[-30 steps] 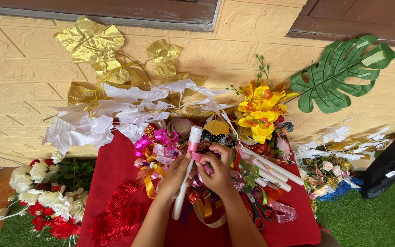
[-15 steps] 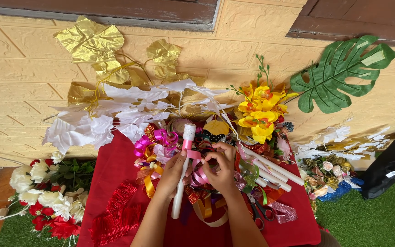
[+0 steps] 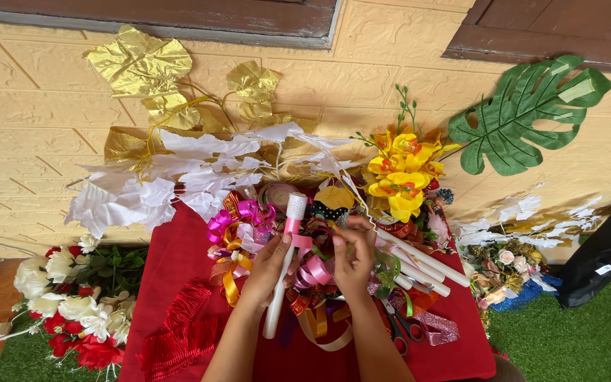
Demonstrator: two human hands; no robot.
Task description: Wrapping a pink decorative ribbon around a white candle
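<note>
**Inspector:** State the condition of your left hand.

**Me:** My left hand (image 3: 269,263) is curled around a white tube (image 3: 283,265), fingers (image 3: 282,244) closed on its middle. The tube stands slanted, its upper end toward the wall, its lower end over the red table (image 3: 171,265). A pink ribbon (image 3: 293,228) wraps it just above my grip.

**Inspector:** And the right?

**Me:** My right hand (image 3: 353,258) sits just beside the left, fingers bent inward and pressed together, pinching at the pink ribbon where it leaves the tube. Whether the thumb touches the tube itself I cannot tell.

**Inspector:** Surroundings?

**Me:** Beneath both hands lies a heap of ribbon bows (image 3: 238,240) in pink, gold and red. Scissors (image 3: 396,327) lie right of my right wrist. More white tubes (image 3: 426,262) rest beyond them. Yellow artificial flowers (image 3: 401,170) and white fabric leaves (image 3: 171,177) lean at the table's far edge.
</note>
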